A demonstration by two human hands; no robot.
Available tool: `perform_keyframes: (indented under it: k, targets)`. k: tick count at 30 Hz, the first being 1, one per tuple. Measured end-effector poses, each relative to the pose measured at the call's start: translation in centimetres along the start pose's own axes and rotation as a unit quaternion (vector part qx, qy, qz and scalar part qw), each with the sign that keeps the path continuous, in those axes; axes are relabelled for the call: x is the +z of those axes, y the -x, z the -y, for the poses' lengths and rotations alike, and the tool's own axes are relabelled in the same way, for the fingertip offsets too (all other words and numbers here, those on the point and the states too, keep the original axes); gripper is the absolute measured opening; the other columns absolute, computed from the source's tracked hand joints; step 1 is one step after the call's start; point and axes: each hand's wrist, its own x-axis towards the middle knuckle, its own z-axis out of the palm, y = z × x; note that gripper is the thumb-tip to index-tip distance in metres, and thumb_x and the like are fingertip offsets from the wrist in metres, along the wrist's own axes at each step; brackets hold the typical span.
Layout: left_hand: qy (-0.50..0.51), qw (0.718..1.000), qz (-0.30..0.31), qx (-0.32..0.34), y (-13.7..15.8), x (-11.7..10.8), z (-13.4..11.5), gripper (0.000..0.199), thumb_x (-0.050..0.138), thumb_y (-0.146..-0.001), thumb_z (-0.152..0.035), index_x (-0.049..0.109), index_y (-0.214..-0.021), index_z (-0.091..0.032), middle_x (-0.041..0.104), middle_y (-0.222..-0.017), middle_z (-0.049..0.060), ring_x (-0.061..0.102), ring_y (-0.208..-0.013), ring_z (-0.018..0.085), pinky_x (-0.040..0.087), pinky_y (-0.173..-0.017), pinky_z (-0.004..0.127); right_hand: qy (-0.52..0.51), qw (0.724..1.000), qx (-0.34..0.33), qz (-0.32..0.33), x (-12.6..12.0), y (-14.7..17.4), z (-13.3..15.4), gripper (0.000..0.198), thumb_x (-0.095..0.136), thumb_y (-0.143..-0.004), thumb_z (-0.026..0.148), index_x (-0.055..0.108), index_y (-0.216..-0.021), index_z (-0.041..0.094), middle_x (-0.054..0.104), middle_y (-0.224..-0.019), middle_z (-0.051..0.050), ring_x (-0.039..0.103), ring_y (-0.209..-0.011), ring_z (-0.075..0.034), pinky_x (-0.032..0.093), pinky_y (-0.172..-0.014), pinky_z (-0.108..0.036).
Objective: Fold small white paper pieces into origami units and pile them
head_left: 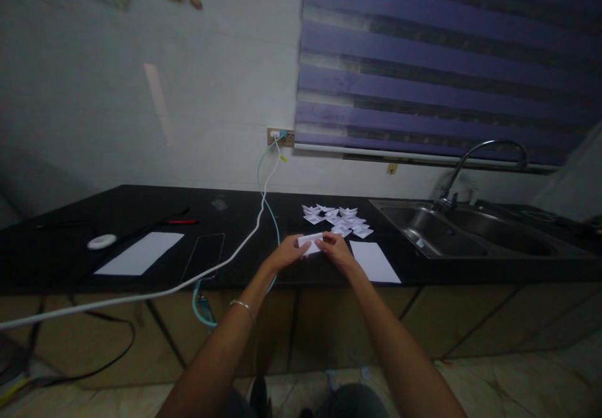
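A small folded piece of white paper (311,242) is held between both hands over the front of the black counter. My left hand (288,252) pinches its left side, the thumb lying on the face of the paper. On the right side, my right hand (337,250) grips it with thumb and fingers. Just beyond the hands lies a cluster of several folded white paper boats (345,220). To the right of my right hand, flat white paper (375,261) rests near the counter's front edge.
A white cable (244,240) and a light-blue cord run from the wall socket (281,137) across the counter, left of my hands. Farther left lie a phone (203,257), white paper (140,253), a white round object (101,242) and a red pen (183,222). A steel sink (399,217) is at right.
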Motion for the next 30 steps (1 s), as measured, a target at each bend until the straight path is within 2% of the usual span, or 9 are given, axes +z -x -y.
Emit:
perform_keyframes:
  k: [9,14,20,26,30]
  targets:
    - [-0.032,0.999,-0.007,0.024,0.17,0.09,-0.19,0.042,0.06,-0.079,-0.051,0.061,-0.087,-0.01,0.061,-0.071,0.003,0.056,-0.062,0.013,0.042,-0.055,0.022,0.016,1.0,0.004,0.007,0.17,0.05,0.15,0.031,0.075,-0.065,0.042,0.071,-0.083,0.017,0.064,-0.071,-0.001,0.053,-0.062,-0.013,0.039,-0.058,-0.024]
    - [-0.058,0.998,0.008,0.032,0.27,0.2,-0.13,0.041,0.059,-0.08,-0.05,0.063,-0.086,-0.01,0.061,-0.073,0.004,0.056,-0.065,0.013,0.042,-0.058,0.022,0.086,0.996,-0.006,0.005,0.08,-0.05,0.05,0.029,0.071,-0.069,0.043,0.072,-0.083,0.018,0.063,-0.068,0.001,0.051,-0.06,-0.012,0.037,-0.056,-0.024]
    - [-0.036,0.999,0.035,0.019,0.52,0.1,-0.5,0.042,0.06,-0.079,-0.05,0.064,-0.088,-0.009,0.062,-0.073,0.004,0.055,-0.064,0.013,0.042,-0.058,0.022,0.13,0.991,-0.032,0.0,-0.2,0.04,-0.1,0.026,0.07,-0.07,0.041,0.072,-0.079,0.017,0.064,-0.069,0.0,0.053,-0.062,-0.013,0.038,-0.058,-0.025]
    - [-0.047,0.998,0.018,0.031,0.6,0.12,-0.88,0.046,0.052,-0.084,-0.053,0.065,-0.08,-0.01,0.062,-0.07,0.003,0.054,-0.063,0.013,0.041,-0.057,0.023,0.137,0.99,-0.033,0.0,0.05,0.3,0.4,0.027,0.071,-0.069,0.042,0.075,-0.079,0.017,0.068,-0.07,-0.003,0.055,-0.062,-0.015,0.04,-0.059,-0.027]
    - [-0.01,1.0,0.014,0.017,0.51,0.03,-0.64,0.047,0.053,-0.082,-0.054,0.066,-0.08,-0.009,0.062,-0.068,0.003,0.053,-0.061,0.013,0.041,-0.057,0.023,0.135,0.99,-0.026,-0.018,0.07,0.24,0.4,0.03,0.068,-0.072,0.044,0.075,-0.081,0.016,0.069,-0.071,-0.003,0.055,-0.063,-0.015,0.04,-0.06,-0.027]
